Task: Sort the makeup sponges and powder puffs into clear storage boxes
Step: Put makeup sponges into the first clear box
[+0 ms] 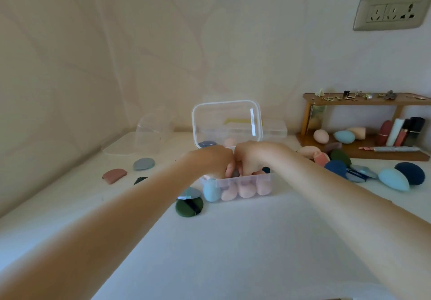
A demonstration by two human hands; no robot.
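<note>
White table [233,241]; clear box [235,186]; puffs [189,207].

Both arms reach far out, L hand [213,159] & R hand [253,157] side by side, touching, fingers curled down.

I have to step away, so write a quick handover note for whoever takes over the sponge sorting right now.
Left hand and right hand: both inside the open clear box, fingers curled among the sponges; whether they grip anything cannot be told.
Done: a row of pink sponges and one light blue sponge sit in that box; lid stands up.
Left: green puff beside the box, pink puff and grey puff on the left, blue sponge and navy puff on the right, more on the wooden shelf.
</note>
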